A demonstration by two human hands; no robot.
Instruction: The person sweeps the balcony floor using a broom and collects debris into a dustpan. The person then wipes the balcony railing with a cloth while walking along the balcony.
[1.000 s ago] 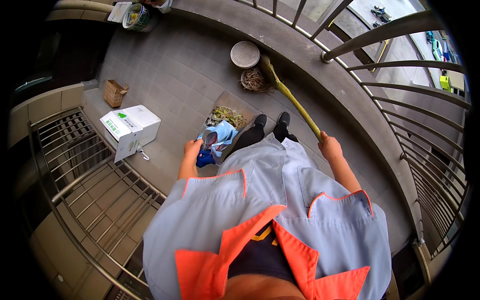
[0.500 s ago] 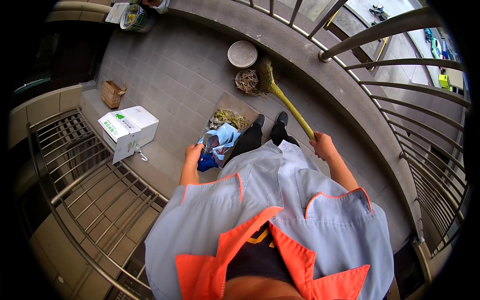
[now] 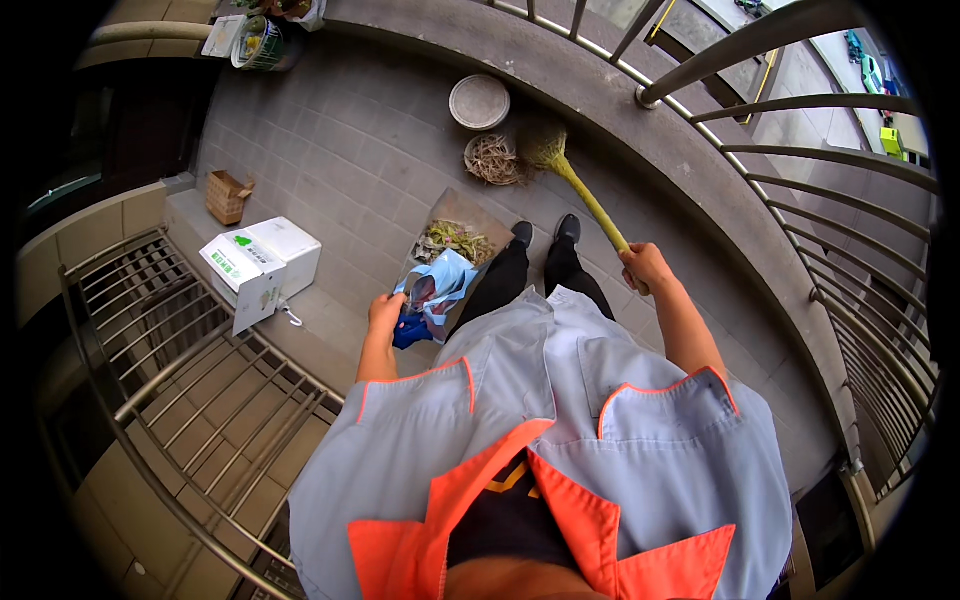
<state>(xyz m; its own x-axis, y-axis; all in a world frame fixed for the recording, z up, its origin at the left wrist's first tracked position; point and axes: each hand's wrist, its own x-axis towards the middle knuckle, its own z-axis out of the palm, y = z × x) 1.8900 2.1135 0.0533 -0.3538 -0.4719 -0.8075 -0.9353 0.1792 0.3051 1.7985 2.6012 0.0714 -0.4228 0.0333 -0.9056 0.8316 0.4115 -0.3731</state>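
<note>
My right hand (image 3: 646, 268) is closed around the yellow-green handle of a broom (image 3: 590, 203). The broom's blurred bristle head rests by the low wall, beside a round pot of dry twigs (image 3: 494, 160). On my left side, my left hand (image 3: 384, 314) grips the edge of a light-blue plastic bag (image 3: 447, 274); a darker blue part hangs below the fingers. Just beyond the bag lies a dustpan-like tray (image 3: 472, 208) holding dry leaves and plant scraps (image 3: 455, 238). Whether my left hand also holds the tray's handle is hidden.
A round grey lid-like disc (image 3: 480, 103) lies beyond the twigs. A white box (image 3: 285, 250) and a brown carton (image 3: 227, 197) stand at left, near a metal rack (image 3: 180, 340). Metal railings (image 3: 840, 155) top the low wall (image 3: 690, 150) at right. A bucket (image 3: 257, 45) stands far left.
The broom head has swung slightly to the right, away from the twigs, and its handle has tilted with it. My left hand keeps hold of the blue bag in nearly the same place.
</note>
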